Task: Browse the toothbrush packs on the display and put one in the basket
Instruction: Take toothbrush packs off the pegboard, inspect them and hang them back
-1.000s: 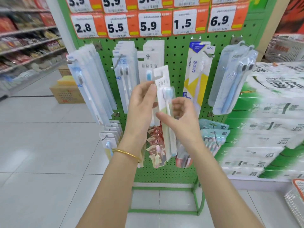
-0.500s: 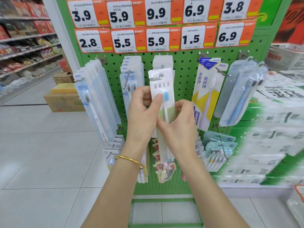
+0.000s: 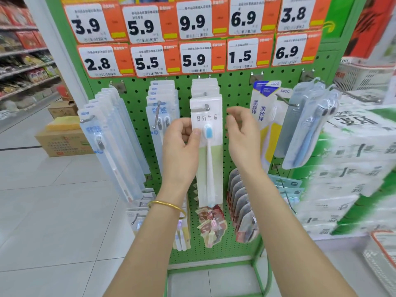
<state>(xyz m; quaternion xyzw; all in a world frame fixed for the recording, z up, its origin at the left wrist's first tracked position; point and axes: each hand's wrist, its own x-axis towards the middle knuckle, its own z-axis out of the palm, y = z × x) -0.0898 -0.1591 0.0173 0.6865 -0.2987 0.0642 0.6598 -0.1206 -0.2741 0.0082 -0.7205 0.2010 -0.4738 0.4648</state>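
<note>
A white and pale green toothbrush pack [image 3: 209,159] with a blue-headed brush hangs on the middle hook of the green pegboard display [image 3: 235,97]. My left hand [image 3: 182,153] pinches the pack's left edge, thumb on its front beside the brush head. My right hand [image 3: 243,138] hovers just right of the pack with fingers loosely curled, holding nothing. More packs of the same kind hang behind it. A basket edge [image 3: 383,260] shows at the lower right.
Clear blue packs [image 3: 113,144] hang at left, twin-brush packs [image 3: 162,116] beside them, yellow packs [image 3: 266,123] and blue brush packs [image 3: 310,127] at right. Small packs [image 3: 242,209] hang lower. Price tags [image 3: 192,37] line the top. Stacked tissue bales [image 3: 353,168] stand right; cardboard boxes [image 3: 62,142] left.
The pack went from held in front of the display to hanging on the middle hook. My right hand has let go and drawn off to the right. The view has risen.
</note>
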